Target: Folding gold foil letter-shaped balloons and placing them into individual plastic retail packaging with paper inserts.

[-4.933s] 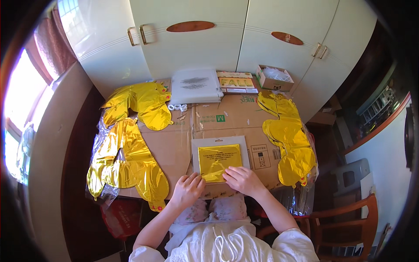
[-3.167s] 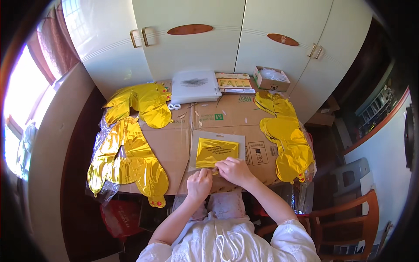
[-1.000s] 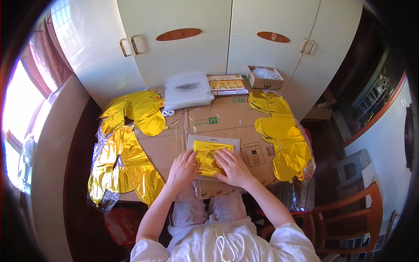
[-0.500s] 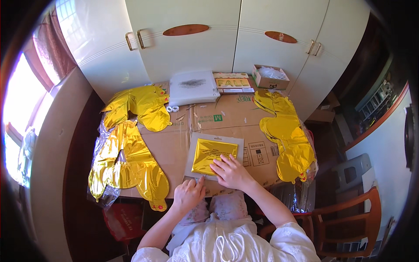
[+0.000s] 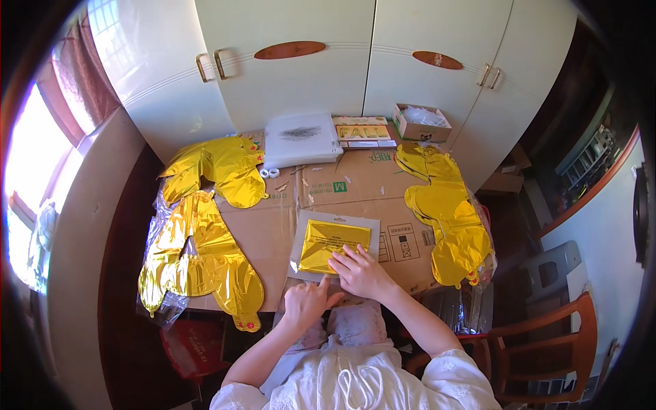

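Behind everything we see the cabinet (image 5: 294, 89), then the cardboard-topped table (image 5: 249, 236). Large gold foils lie along both sides; the near left one (image 5: 222, 273) pokes its tip past the front edge, so a brush of our left forearm could drag it off. The right foil pile (image 5: 454, 225) lies well apart from our arm. The plastic stack (image 5: 301, 152) sits at the back.

Our gold packet (image 5: 331, 242) lies flat, slightly turned, near the front edge; a hard pull toward us could slip it over. Our right hand (image 5: 359, 273) rests on its lower right corner, fingers apart; uneven pressure might crease it. Our left hand (image 5: 307, 301) is at its lower edge, index and thumb apart, other fingers curled.
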The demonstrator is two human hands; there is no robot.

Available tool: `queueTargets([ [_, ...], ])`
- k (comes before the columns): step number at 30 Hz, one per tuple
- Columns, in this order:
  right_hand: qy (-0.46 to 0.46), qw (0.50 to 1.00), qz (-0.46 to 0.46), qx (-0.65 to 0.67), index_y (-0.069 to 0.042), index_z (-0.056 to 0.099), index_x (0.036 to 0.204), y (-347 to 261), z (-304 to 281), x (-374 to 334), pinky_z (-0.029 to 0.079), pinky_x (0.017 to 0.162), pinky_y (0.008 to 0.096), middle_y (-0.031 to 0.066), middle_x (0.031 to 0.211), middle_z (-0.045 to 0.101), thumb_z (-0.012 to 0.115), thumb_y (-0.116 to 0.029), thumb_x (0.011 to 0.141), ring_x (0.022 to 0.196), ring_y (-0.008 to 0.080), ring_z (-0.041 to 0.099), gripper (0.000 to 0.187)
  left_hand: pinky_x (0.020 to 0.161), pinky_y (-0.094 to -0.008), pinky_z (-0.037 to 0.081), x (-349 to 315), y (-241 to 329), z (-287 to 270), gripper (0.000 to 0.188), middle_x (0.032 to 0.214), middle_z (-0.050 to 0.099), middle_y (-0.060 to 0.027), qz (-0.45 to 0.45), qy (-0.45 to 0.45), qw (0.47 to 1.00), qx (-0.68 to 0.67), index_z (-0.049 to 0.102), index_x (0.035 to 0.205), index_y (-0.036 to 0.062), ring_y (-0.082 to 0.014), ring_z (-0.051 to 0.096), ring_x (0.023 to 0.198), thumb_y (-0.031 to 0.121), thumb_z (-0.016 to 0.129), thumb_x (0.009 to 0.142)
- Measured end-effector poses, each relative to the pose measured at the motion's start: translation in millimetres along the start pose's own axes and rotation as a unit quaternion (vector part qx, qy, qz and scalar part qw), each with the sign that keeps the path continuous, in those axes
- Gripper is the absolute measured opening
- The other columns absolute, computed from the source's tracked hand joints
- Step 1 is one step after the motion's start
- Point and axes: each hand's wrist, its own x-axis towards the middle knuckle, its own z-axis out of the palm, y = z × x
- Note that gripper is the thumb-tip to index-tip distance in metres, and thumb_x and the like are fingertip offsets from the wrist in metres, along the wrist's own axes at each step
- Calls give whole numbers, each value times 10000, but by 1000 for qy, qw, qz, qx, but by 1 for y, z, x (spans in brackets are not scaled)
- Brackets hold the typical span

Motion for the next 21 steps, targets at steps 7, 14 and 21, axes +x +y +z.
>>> queueTargets([
  [7, 2, 999, 16, 33, -68, 629, 1221, 1, 0, 0, 460, 986, 565, 121, 1258, 628, 624, -173, 823, 1187, 346, 574, 411, 426, -352, 485, -6, 3, 0, 594, 537, 619, -62, -16, 35, 999, 5, 654, 1158, 112, -213, 638, 470, 600, 631, 818],
  [14, 2, 999, 12, 31, -67, 630, 1218, 0, -1, 0, 462, 982, 566, 134, 1248, 630, 629, -162, 825, 1184, 349, 575, 404, 408, -336, 478, 2, 4, -2, 605, 500, 604, -44, -31, -18, 999, 19, 675, 1025, 125, -199, 633, 445, 684, 582, 813],
  [21, 14, 999, 3, 37, -67, 628, 1195, 0, -1, 0, 446, 983, 589, 140, 1217, 640, 627, -165, 812, 1163, 370, 582, 395, 384, -302, 457, 15, 19, -1, 602, 501, 612, -12, -48, -55, 996, 50, 653, 897, 144, -152, 634, 444, 728, 589, 771],
])
